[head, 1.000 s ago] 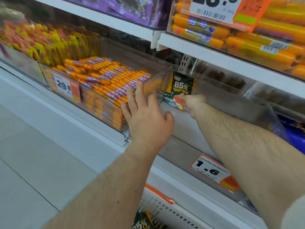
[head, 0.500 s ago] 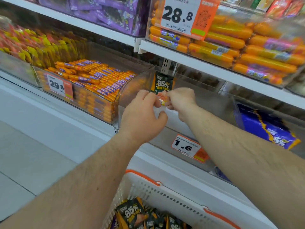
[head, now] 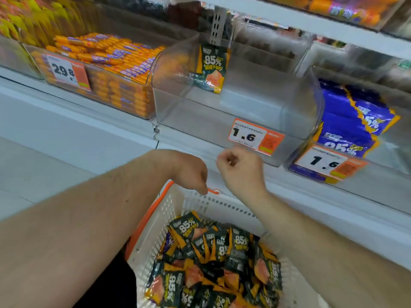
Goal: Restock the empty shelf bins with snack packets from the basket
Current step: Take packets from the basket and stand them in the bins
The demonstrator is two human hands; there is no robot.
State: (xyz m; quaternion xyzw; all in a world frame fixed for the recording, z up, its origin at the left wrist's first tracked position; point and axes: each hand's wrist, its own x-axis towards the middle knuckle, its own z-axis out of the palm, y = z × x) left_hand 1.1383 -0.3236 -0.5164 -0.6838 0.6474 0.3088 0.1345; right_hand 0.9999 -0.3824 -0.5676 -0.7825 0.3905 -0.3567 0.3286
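A single snack packet (head: 211, 67) is seen propped upright against the back wall of the clear bin (head: 222, 114), which is otherwise bare. It could be tipped flat or buried askew if the next handful is dropped in carelessly (a judgement only). The basket (head: 155, 230) below is well filled with matching dark-and-orange packets (head: 218, 258); some could be spilled over its rim if too many are grabbed at once. Both hands are held above the basket, nothing clamped in either: the left hand (head: 189, 172) is loosely curled, fingers together, and the right hand (head: 240, 170) is half-closed on air. Neighbouring bins are seen stocked with orange sausages (head: 111, 61) and blue packets (head: 351, 121).
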